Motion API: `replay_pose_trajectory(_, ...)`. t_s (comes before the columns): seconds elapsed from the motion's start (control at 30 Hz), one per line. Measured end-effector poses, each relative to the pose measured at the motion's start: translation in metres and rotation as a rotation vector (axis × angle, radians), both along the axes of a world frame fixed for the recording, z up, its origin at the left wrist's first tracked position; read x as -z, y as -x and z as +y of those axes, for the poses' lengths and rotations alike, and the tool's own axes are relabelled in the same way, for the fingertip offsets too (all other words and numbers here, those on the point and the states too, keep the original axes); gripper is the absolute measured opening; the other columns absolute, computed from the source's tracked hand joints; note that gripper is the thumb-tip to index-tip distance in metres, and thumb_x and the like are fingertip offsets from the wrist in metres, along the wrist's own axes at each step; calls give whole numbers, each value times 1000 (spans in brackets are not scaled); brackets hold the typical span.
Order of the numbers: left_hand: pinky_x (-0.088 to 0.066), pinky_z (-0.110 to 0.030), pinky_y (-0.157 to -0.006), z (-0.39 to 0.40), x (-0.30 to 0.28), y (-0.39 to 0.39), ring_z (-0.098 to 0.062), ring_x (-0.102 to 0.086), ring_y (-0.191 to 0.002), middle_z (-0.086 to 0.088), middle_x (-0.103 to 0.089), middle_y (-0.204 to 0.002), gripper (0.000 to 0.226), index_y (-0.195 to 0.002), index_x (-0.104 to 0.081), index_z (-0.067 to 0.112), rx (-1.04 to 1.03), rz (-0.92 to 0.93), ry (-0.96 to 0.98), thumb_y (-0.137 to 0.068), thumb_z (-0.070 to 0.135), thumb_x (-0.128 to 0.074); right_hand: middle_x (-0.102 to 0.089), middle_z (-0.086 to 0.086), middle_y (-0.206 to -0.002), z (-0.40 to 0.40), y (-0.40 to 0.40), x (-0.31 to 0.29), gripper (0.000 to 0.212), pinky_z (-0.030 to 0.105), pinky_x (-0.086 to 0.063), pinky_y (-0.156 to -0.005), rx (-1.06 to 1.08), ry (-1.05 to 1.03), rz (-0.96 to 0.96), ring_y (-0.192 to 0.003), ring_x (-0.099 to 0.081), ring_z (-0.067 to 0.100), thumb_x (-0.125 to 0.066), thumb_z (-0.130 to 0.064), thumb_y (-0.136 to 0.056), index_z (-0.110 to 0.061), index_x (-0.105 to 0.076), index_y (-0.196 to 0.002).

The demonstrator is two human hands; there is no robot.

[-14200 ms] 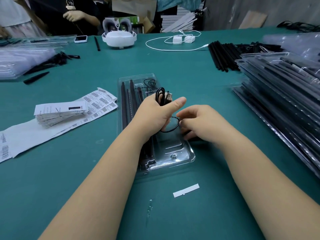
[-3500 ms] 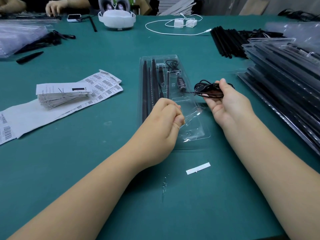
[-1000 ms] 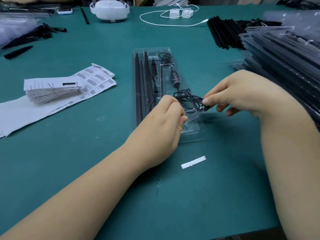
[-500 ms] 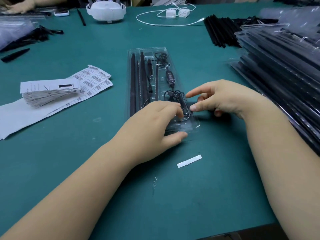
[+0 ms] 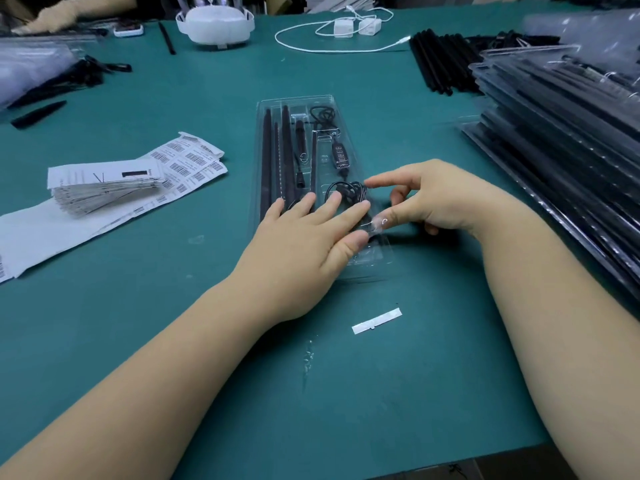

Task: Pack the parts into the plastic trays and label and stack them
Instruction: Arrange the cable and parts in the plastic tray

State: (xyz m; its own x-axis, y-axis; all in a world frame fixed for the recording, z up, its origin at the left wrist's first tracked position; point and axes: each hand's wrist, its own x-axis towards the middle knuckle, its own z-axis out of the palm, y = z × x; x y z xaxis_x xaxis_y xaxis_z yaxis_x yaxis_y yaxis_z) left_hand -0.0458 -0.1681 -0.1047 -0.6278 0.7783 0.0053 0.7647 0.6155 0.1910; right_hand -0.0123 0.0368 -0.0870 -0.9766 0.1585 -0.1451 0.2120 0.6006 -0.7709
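Observation:
A long clear plastic tray (image 5: 341, 100) lies on the green table with black rods (image 5: 266, 157) along its left side and a black controller (image 5: 341, 156) on a cable. A coiled black cable (image 5: 349, 189) sits in the tray's near compartment. My left hand (image 5: 304, 244) lies flat over the tray's near end, its straight fingers pressing beside the coil. My right hand (image 5: 440, 199) hovers at the tray's right edge, index finger reaching to the coil, thumb at the rim. It grips nothing that I can see.
Barcode label sheets (image 5: 187, 161) and a paper stack (image 5: 104, 188) lie at left. A tall stack of packed trays (image 5: 561, 140) fills the right side. Loose black rods (image 5: 440, 60) lie behind it. A white strip (image 5: 376, 321) lies near the front edge. A white headset (image 5: 214, 22) stands far back.
The right hand brought the coiled cable into the tray's near compartment and let it go. The left hand uncurled and flattened over the tray beside the coil.

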Motion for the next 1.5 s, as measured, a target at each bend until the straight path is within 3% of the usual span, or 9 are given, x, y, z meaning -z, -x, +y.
replay_pose_trajectory(0.27, -1, -36, -118, -7, -3, 7, -13, -1, -147, 13, 1, -158, 98, -151, 1, 33, 56, 18, 70, -64, 79, 3, -54, -20, -66, 5, 1, 4, 65, 18, -40, -44, -45, 1, 23, -48, -43, 11, -79, -53, -43, -46, -66, -106)
replay_pose_trajectory(0.4, -4, -34, -115, -9, -3, 10, -11, -1, -146, 17, 1, -158, 96, -151, -1, 36, 79, 30, 90, -64, 77, 4, -53, -12, -76, 11, 0, 6, 31, 17, -43, -48, -78, -71, -5, -48, -49, 13, -71, -38, -80, -59, -60, -99)
replay_pose_trajectory(0.53, -9, -35, -113, -9, -3, 9, -14, -10, -146, 14, -11, -158, 86, -148, -14, 40, 70, 19, 7, -70, 74, -1, -47, -5, -62, -3, 15, 15, 16, 15, -34, -36, 138, -159, 177, -30, -41, 5, -69, -20, -84, -36, -70, -87)
replay_pose_trajectory(0.67, -5, -40, -116, -8, -2, 4, -25, -9, -146, 6, -8, -160, 77, -148, 0, 45, 97, 41, 32, -74, 64, 9, -57, -13, -52, -6, 15, 11, 5, 11, -35, -37, 181, -57, 140, -33, -43, 3, -70, -22, -78, -28, -70, -78)
replay_pose_trajectory(0.8, 0, -38, -117, -9, -3, 3, -23, -5, -147, 6, -4, -160, 76, -147, 7, 45, 88, -16, -3, -73, 63, 10, -60, -20, -55, -7, 9, 8, 11, 9, -37, -41, 29, -20, 136, -40, -47, -4, -78, -25, -74, -31, -68, -73)
replay_pose_trajectory(0.93, 0, -37, -116, -9, -2, 3, -23, -5, -147, 6, -4, -160, 73, -145, 10, 47, 93, 0, 10, -73, 64, 11, -64, -22, -64, -9, 11, 14, 12, 5, -36, -44, 132, 12, 188, -51, -53, -12, -79, -31, -73, -36, -71, -81)
replay_pose_trajectory(1.13, -6, -37, -117, -9, 0, 7, -18, -7, -147, 11, -6, -159, 86, -150, 0, 37, 80, 78, 50, -71, 70, 8, -47, -9, -70, -14, 16, 17, 27, 16, -33, -47, 236, -123, 169, -54, -41, 5, -83, -35, -67, -28, -62, -83)
replay_pose_trajectory(1.33, -6, -37, -116, -10, 0, 6, -17, -7, -147, 12, -7, -158, 84, -151, -4, 36, 70, 65, 26, -76, 72, 5, -60, -21, -73, -15, 15, 19, 16, -3, -34, -56, 200, -88, 179, -70, -54, -10, -78, -33, -75, -29, -75, -90)
replay_pose_trajectory(1.5, -5, -36, -117, -9, -2, 6, -16, -5, -147, 13, -4, -158, 88, -151, -2, 36, 67, 75, 71, -71, 71, 6, -53, -18, -70, -19, 24, 22, 17, 16, -34, -57, 251, -235, 163, -67, -49, 1, -76, -42, -74, -32, -66, -81)
